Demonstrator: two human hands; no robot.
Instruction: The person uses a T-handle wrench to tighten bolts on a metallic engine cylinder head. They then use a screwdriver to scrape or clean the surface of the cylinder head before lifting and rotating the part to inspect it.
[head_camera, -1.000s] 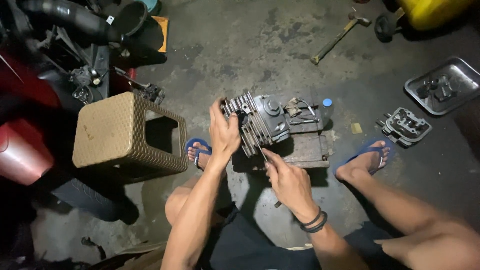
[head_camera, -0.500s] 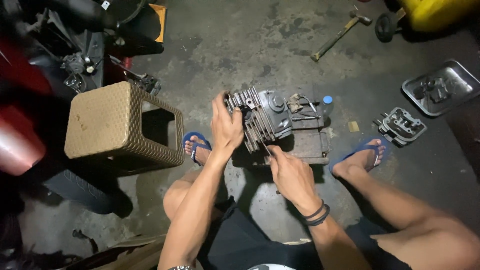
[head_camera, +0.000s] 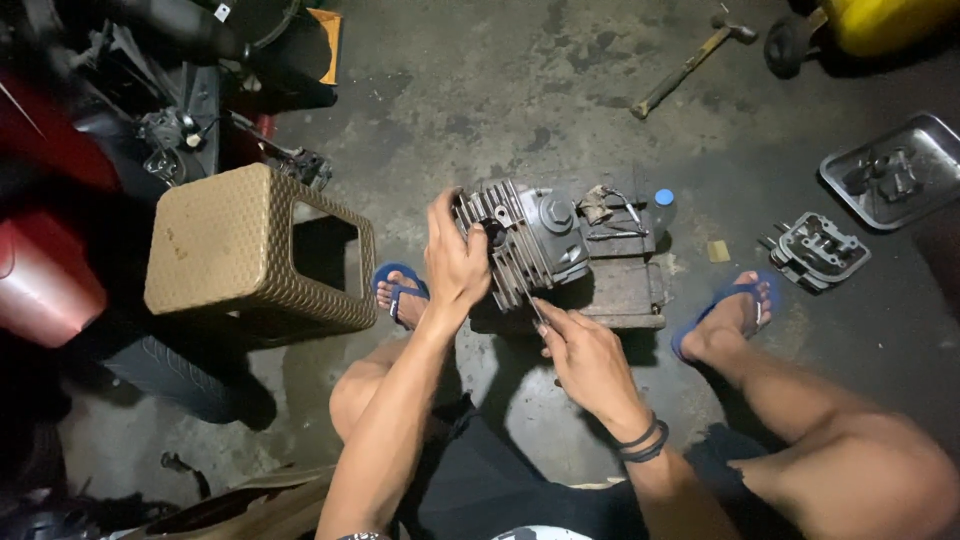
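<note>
**Hands on a finned cylinder, thin tool at the fins**

Left hand is wrapped around the left end of the cylinder, fingers curled over the top fins and gripping it. Right hand is closed in a pinch on a thin tool whose tip sits at the lower fins; I cannot tell what kind of tool it is.

The cylinder lies on its side on a wooden block on the floor, at the block's left edge and overhanging it, between the person's feet in blue sandals.

What could go wrong, as I judge it: the casting is heavy and sits on a narrow block, so a hard push from the tool could roll or tip it off the left edge toward the bare toes. The fins are thin, stiff blades of grey cast metal; a slip of the tool could chip one or drive the point into the steadying palm just beside it.

The floor is rough, stained concrete. A woven-pattern tan plastic stool stands at left. A dark metal cylinder head with bolts lies at right, a dull steel tray of small parts beyond it, and a hammer at the far edge.
</note>
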